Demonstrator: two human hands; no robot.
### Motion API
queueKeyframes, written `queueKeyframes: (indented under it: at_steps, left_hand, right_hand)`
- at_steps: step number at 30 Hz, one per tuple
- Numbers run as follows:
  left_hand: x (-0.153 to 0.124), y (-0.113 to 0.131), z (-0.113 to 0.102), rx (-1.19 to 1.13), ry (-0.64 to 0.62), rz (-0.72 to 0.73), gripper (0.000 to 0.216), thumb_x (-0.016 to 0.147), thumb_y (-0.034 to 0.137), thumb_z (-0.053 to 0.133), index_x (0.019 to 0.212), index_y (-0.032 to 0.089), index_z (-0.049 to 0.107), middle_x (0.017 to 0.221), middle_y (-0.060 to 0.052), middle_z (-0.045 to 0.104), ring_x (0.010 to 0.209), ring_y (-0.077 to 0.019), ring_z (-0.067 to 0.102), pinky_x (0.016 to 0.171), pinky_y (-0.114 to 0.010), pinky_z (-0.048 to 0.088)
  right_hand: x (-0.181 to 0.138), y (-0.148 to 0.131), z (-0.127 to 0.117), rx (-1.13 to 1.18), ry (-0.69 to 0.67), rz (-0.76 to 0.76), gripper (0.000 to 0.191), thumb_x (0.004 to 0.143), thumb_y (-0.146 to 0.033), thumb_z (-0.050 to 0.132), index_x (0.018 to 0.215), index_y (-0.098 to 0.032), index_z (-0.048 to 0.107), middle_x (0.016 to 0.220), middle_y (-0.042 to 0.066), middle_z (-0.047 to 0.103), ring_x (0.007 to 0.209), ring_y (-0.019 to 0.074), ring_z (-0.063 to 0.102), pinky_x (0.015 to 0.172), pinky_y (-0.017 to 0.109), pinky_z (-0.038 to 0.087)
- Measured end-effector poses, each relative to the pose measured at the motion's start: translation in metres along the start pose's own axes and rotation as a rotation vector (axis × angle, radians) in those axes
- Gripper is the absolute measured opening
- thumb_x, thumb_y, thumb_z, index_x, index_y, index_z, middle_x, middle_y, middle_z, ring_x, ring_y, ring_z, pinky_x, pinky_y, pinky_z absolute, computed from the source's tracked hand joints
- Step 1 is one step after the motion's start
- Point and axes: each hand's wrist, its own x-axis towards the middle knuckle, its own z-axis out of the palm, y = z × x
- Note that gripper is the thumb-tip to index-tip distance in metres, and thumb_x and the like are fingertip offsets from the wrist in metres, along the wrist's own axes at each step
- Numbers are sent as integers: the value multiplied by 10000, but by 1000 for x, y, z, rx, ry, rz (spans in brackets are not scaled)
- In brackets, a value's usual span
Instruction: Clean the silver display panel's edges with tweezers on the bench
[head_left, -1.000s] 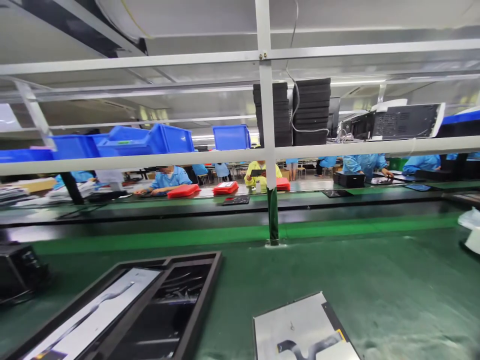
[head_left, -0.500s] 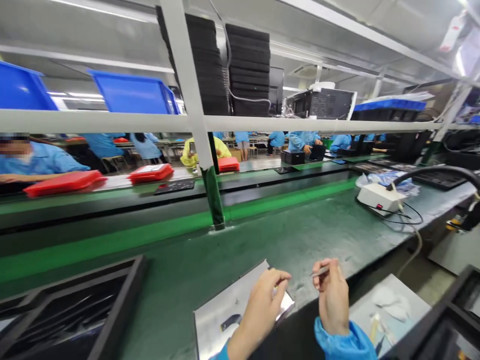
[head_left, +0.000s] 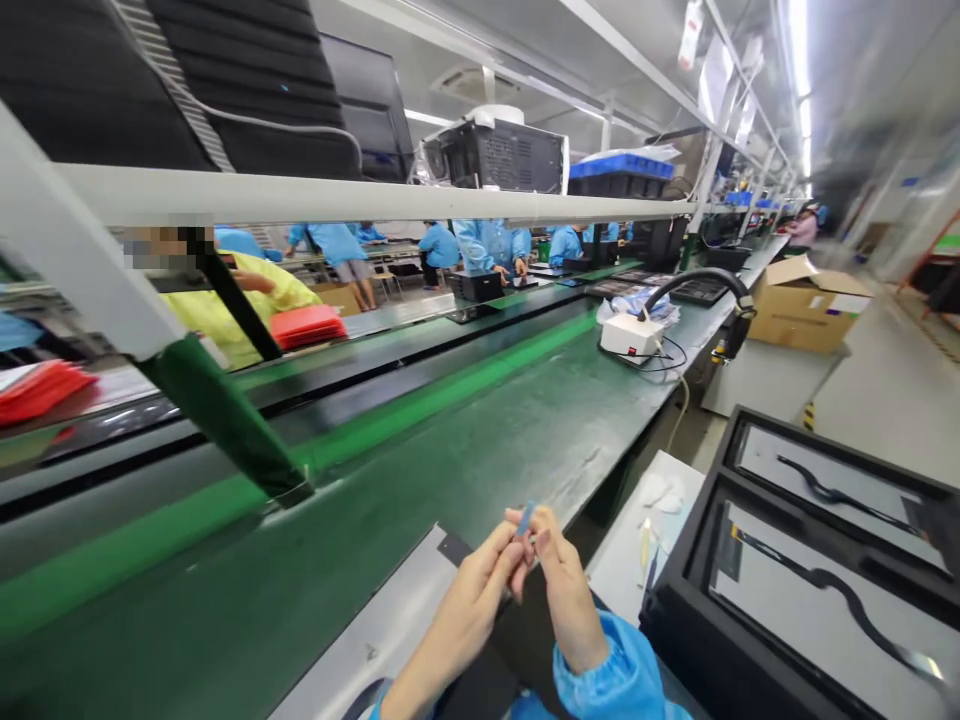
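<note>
My left hand (head_left: 459,605) and my right hand (head_left: 568,598) meet over the front edge of the green bench, fingertips pressed together. A small blue strip (head_left: 527,517) sticks up from between the fingers of my right hand. Whatever the closed fingers of my left hand pinch is hidden behind them. Beneath and beside my left forearm lies a flat silver panel (head_left: 375,640) with a dark corner patch; part of a dark cable shows at its lower edge.
On the right stands a black foam tray (head_left: 679,570) holding silver panels with black ribbon cables. A white board (head_left: 611,570) carries small tools. Farther along the bench (head_left: 480,430) sits a white box (head_left: 630,338) with a bendable black arm. A green post (head_left: 225,420) rises on the left.
The view has swung right, bringing the foam tray into sight. My hands, apart before, have come together. A thin metal-looking piece showed in my right hand; now a blue strip shows.
</note>
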Motion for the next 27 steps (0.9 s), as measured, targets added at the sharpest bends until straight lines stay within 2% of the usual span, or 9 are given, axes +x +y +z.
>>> queueKeyframes:
  at_steps: [2,3,6,8,10,15,18,22,27]
  left_hand:
    - [0,-1,-8,-24,95,-15,467,898,635,488,787,198,615,670,-13,600,677,-175,568,703,-271,460]
    - [-1,-1,-13,-21,153,-26,476,886,647,497,808,199,639,737,-38,645,743,-196,598,737,-285,468]
    - [-5,-4,-25,72,307,-26,492,842,678,530,826,217,702,914,-65,681,919,-243,606,818,-315,469]
    - [-8,-4,-30,133,351,-9,482,830,681,536,820,235,722,893,-46,655,874,-228,592,802,-306,472]
    - [-12,-4,-33,147,348,-13,470,833,672,534,824,244,728,852,-30,632,794,-203,580,748,-283,477]
    - [-17,-4,-38,102,390,-56,497,793,703,567,811,234,728,882,-38,660,795,-206,601,731,-269,489]
    - [-20,-8,-43,61,405,-72,512,782,710,585,840,224,735,895,-46,681,803,-214,614,775,-283,501]
    - [-25,-13,-47,13,354,-68,477,796,669,614,887,220,745,948,-60,690,849,-227,628,830,-299,510]
    - [-26,-18,-47,-25,340,-69,469,807,656,614,881,213,748,943,-68,693,852,-226,642,817,-295,523]
  right_hand:
    - [1,25,-12,-225,338,-11,492,964,-592,406,1053,-229,727,948,58,705,706,179,652,638,300,551]
    - [4,40,-21,-276,445,13,515,966,-595,385,1050,-211,718,933,72,711,752,204,664,654,319,552]
    - [21,80,-55,-401,671,69,465,964,-553,439,992,-162,689,1009,129,698,965,280,653,796,406,545]
    - [34,101,-77,-491,790,104,322,963,-441,546,1055,-156,663,1096,112,673,1012,264,639,864,447,532]
    - [45,115,-94,-570,880,126,297,952,-352,612,1191,-177,610,1215,84,630,1018,234,642,861,446,545]
    - [59,132,-118,-700,1078,138,321,955,-327,614,1244,-191,589,1270,92,607,1045,240,638,870,452,551]
    - [60,137,-124,-723,1162,67,326,954,-330,615,1247,-189,588,1271,94,606,1048,242,637,873,454,549]
    - [55,137,-126,-710,1163,-144,306,959,-342,604,1236,-212,597,1273,91,607,1043,236,635,862,442,556]
    - [47,125,-122,-673,1107,-400,289,964,-349,593,1227,-228,605,1278,90,606,1038,231,633,857,435,560]
